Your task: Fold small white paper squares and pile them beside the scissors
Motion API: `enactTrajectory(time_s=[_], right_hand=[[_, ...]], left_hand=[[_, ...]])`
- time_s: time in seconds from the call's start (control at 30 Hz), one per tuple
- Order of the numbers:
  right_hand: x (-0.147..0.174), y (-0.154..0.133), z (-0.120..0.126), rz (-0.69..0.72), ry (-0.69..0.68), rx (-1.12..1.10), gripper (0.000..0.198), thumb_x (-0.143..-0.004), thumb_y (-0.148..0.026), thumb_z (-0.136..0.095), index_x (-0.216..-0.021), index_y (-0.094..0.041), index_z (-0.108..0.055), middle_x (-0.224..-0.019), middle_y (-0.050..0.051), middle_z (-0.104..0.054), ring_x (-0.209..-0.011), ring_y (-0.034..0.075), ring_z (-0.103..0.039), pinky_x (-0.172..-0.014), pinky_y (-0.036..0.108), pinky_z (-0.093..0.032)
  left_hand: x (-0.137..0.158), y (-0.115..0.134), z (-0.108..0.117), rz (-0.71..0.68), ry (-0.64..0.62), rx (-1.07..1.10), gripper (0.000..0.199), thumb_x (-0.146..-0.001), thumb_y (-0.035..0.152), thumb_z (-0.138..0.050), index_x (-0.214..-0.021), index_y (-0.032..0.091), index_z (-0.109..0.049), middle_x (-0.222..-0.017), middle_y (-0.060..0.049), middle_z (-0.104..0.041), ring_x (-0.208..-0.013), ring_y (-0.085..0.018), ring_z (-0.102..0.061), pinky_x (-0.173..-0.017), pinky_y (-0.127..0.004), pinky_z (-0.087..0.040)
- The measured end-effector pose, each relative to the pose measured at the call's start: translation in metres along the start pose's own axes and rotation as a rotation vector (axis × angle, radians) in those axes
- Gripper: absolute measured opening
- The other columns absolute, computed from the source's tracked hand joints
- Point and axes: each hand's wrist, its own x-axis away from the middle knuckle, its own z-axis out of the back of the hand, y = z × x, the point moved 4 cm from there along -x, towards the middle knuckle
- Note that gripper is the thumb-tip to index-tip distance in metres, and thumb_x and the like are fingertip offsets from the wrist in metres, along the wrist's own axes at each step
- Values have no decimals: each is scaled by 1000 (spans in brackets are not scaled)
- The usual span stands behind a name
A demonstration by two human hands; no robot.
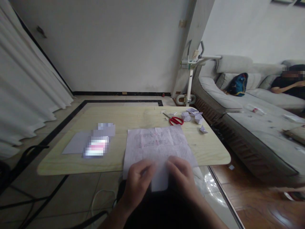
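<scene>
On your left, a white curtain (28, 82) hangs in folds beside a pale wall (114, 44) edged by a dark baseboard (100, 93). Ahead of you, to the right, a white upright frame with handlebars (190, 79) stands near a light switch (182, 23). To your right stretches a grey sofa (262, 127), where a blue backpack (238, 85) leans near a person in a dark top (287, 85). Below you, a pale cable (93, 200) curves over floor tiles (83, 187); glossy brown flooring (228, 184) lies before the sofa. On your table (54, 162), a bright item (96, 147) is pixelated.
</scene>
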Motion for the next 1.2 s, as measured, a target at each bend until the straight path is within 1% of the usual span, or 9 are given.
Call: enactTrajectory(time_s=[0.1,0.23,0.4,0.5,0.63,0.73,0.83,0.93,1.2], right_hand=[[1,-3,1,37,31,19,38,-87,-36,-54,-55,-20,-42,-55,-4,-38,-56,13,-37,-52,26,-31],[1,0,0,29,69,21,38,-87,-38,-55,-56,-20,-43,-55,-4,-38,-55,13,-37,-51,26,-31],[-2,1,-6,21,14,94,35,-88,-38,-54,-59,-19,-50,-57,-3,-45,-57,14,-41,-52,25,-33],[-3,0,-6,30,20,106,36,-89,-38,-53,-59,-19,-50,-56,-3,-45,-56,14,-41,-52,25,-34],[-4,1,-4,41,64,145,38,-90,-39,-54,-57,-20,-49,-55,-3,-44,-55,13,-41,-51,25,-33],[-5,2,-4,44,67,178,36,-90,-38,-53,-59,-19,-51,-55,-2,-46,-56,14,-42,-51,25,-34],[-5,4,-4,41,64,203,34,-90,-37,-53,-60,-19,-53,-57,-1,-50,-57,14,-45,-52,26,-35],[-5,5,-4,33,63,200,35,-90,-37,-54,-60,-19,-53,-57,-2,-49,-57,14,-44,-52,26,-34],[-6,4,-7,43,-1,194,39,-92,-38,-51,-58,-20,-45,-56,-4,-42,-56,13,-39,-51,25,-31]], left_hand=[[0,2,0,-8,6,1,31,-89,34,-57,-65,17,-65,-62,0,-59,-62,-15,-54,-58,-22,-45],[0,0,-1,32,43,26,32,-88,34,-57,-63,16,-65,-60,1,-57,-60,-15,-54,-54,-22,-44],[0,-6,-2,45,94,38,31,-89,34,-56,-64,16,-64,-60,1,-56,-60,-14,-53,-54,-21,-44],[-2,-7,-1,28,97,38,29,-88,33,-57,-67,16,-67,-62,0,-60,-62,-15,-56,-55,-21,-45],[-6,-10,-2,68,68,67,27,-87,35,-59,-68,16,-67,-62,1,-60,-61,-15,-56,-54,-20,-45],[-6,-15,-5,123,23,103,30,-86,40,-60,-68,17,-64,-61,2,-57,-59,-14,-53,-51,-20,-43],[-5,-20,-7,171,-23,110,37,-85,45,-61,-61,18,-54,-56,4,-46,-54,-12,-45,-47,-19,-36],[-5,-21,-7,173,-27,77,43,-84,45,-62,-55,19,-44,-53,6,-37,-51,-10,-38,-45,-19,-31],[-7,-13,-5,165,18,107,40,-83,43,-59,-54,19,-45,-53,5,-37,-50,-10,-36,-44,-20,-30]])
